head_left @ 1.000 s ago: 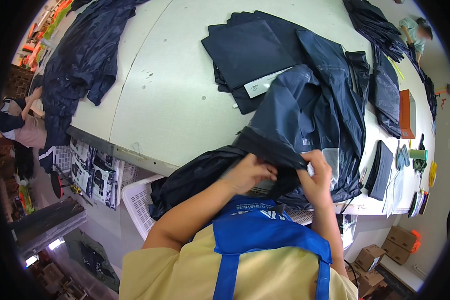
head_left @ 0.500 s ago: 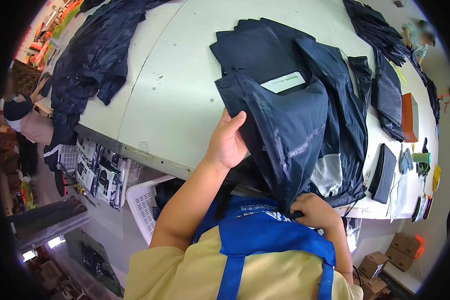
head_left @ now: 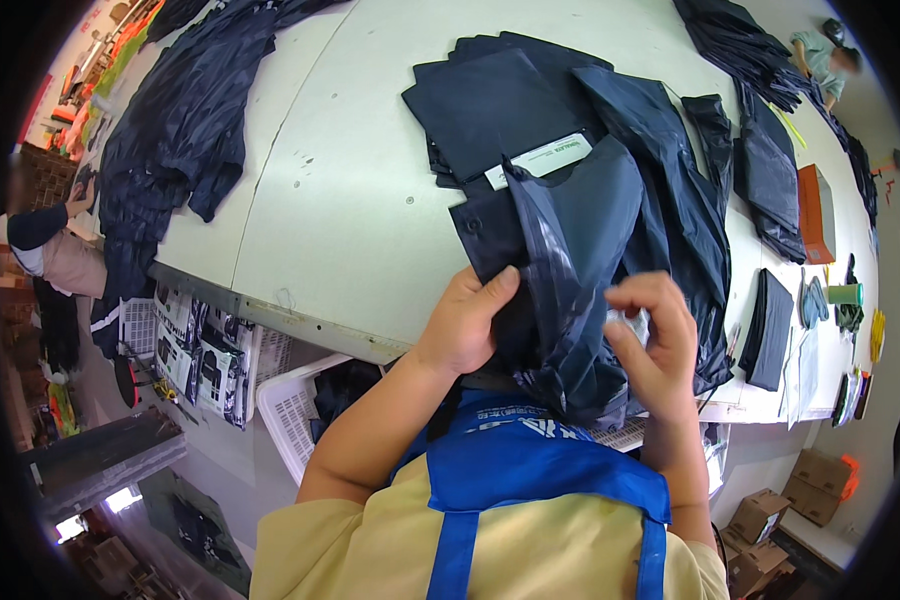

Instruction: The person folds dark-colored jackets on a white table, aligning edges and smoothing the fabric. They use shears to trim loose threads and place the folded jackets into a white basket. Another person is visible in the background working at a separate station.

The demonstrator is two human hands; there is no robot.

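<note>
A dark navy garment of smooth, shiny fabric hangs over the table's near edge in front of my blue apron. My left hand grips its left edge, thumb on top, just below a corner with a round snap-like mark. A pale shiny strip runs down the fabric beside that hand. My right hand is raised over the garment's right side, thumb and fingers curved and apart, holding nothing visible. Behind the garment lies a fanned stack of flat dark pieces, with a white printed card on it.
More dark garments lie at the table's far left and far right. On the right are an orange-brown box, a folded dark piece and a green spool. A white basket stands below the edge. Two people work farther off.
My right hand has let go of the garment's lower edge and risen. My left hand has moved down and slightly right with its edge, and the garment's upper corner has dropped nearer me.
</note>
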